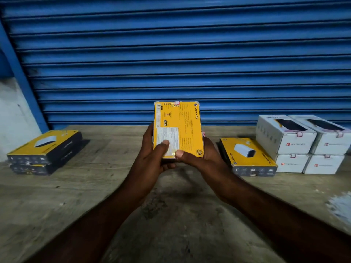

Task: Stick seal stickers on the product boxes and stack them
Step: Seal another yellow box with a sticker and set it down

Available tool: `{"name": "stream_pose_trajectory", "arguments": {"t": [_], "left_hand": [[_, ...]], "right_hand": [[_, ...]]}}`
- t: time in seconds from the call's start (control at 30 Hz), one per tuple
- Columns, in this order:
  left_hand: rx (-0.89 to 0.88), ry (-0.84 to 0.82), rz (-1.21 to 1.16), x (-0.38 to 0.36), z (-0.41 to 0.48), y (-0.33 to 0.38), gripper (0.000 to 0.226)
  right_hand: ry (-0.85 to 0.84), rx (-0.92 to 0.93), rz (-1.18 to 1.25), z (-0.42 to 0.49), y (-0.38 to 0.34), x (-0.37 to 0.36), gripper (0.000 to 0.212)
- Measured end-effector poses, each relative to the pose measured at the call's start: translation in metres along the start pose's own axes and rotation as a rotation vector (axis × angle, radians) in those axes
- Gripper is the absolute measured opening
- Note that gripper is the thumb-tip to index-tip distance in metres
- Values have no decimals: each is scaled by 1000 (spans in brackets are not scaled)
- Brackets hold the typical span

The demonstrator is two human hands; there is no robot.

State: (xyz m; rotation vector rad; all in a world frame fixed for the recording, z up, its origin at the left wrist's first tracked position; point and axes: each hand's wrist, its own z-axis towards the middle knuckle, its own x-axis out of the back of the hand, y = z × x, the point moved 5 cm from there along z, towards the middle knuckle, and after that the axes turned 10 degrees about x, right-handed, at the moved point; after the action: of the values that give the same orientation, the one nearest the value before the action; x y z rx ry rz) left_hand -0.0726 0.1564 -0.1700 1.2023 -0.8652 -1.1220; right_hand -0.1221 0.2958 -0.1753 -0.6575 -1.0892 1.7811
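Two bare hands hold one flat yellow cardboard product box [178, 128] upright above a worn wooden table [76, 196], printed back towards the viewer. The left hand [152, 158] and right hand [197, 158] both grip its lower end, fingers curled behind, thumbs pressed on the front. A small pale seal sticker [177, 103] sits on its top edge. To the left lies a stack of two yellow-and-black boxes [45, 150]. To the right, a single yellow box [247, 156] lies just beside four white boxes [303, 145] stacked two high. Behind is a blue ribbed metal shutter [171, 54]. Gripped only at the bottom, the box could tip or slip. The sticker may peel if not pressed flat. The left stack looks slightly skewed, so another box might slide off.
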Motion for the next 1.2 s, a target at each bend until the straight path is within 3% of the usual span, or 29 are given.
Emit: {"name": "stream_pose_trajectory", "arguments": {"t": [0.1, 0.3, 0.43, 0.6, 0.7, 0.77, 0.87, 0.93, 1.0, 1.2], "left_hand": [[16, -13, -6, -1, -1, -1, 58], [12, -72, 28, -5, -3, -3, 69], [-45, -21, 159, -4, -5, -4, 86], [-29, 4, 94, -3, -2, -4, 67], [4, -10, 11, -2, 0, -5, 54], [27, -16, -16, -1, 0, -6, 56], [45, -61, -20, -1, 1, -7, 67], [0, -114, 75, -5, -1, -5, 74], [-81, -131, 193, -9, -5, -1, 84], [-344, 83, 612, 1, -6, 17, 99]], "right_hand": [[39, 12, -38, 0, 3, 2, 56], [141, -31, 48, -2, 5, 5, 25], [106, -47, 107, -3, 7, 4, 29], [73, -25, 136, -3, 8, 2, 38], [38, 23, -4, -4, 8, 3, 55], [45, 18, -47, -5, 9, 2, 61], [84, 1, -1, -3, 9, 3, 39], [121, -20, 46, -3, 7, 6, 22], [143, -49, 103, -3, 9, 9, 18], [94, -41, 173, -1, 2, 3, 27]]}}
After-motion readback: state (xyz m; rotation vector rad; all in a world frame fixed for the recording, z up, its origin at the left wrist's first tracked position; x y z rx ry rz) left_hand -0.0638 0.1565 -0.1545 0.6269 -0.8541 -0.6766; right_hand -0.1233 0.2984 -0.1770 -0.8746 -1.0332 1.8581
